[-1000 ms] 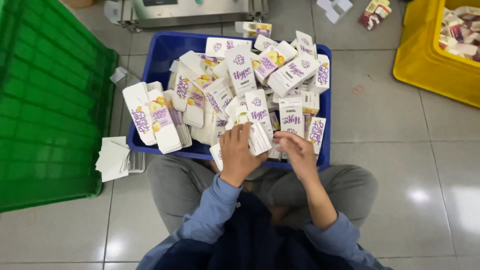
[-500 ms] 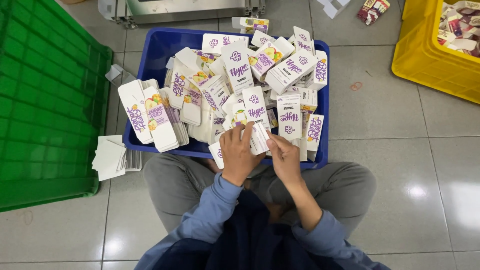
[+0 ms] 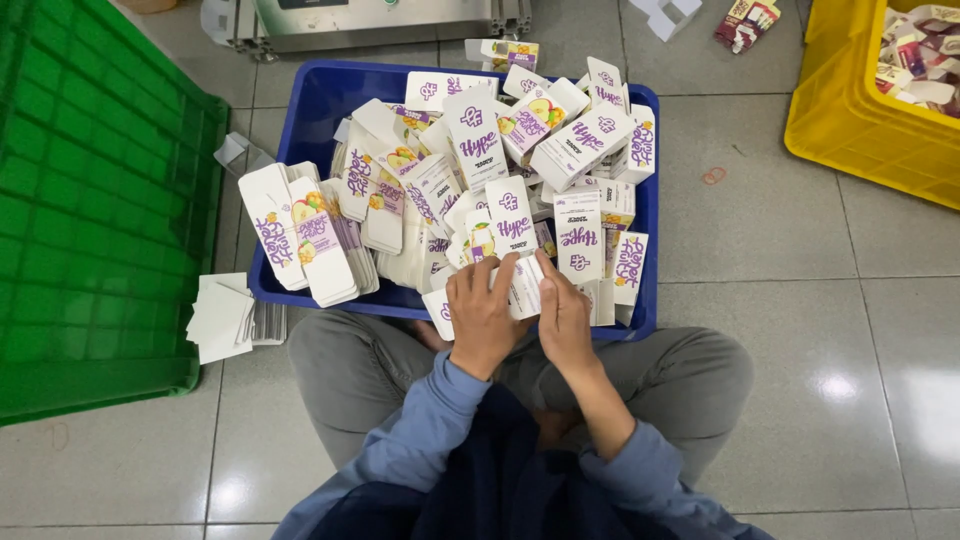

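Cardboard: white w/ purple print, small flat carton (image 3: 524, 287) being pinched betw. both hands, right at fingertips.
Left hand (image 3: 482, 318): fingers curling over carton's left half, pressing it.
Right hand (image 3: 562, 312): fingers lying close together along its right edge.
Blue crate (image 3: 310, 140): plastic, sitting just beyond fingers, heaping w/ boxy glossy cartons (image 3: 480, 150).
Green crate (image 3: 90, 210): gridded, lying far left of fingers.

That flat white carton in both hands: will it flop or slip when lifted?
Probably light and bendy: the carton looks like thin folded card. Likely slick, as its printed face seems glossy. The left hand and right hand both grip it, which should steady it.
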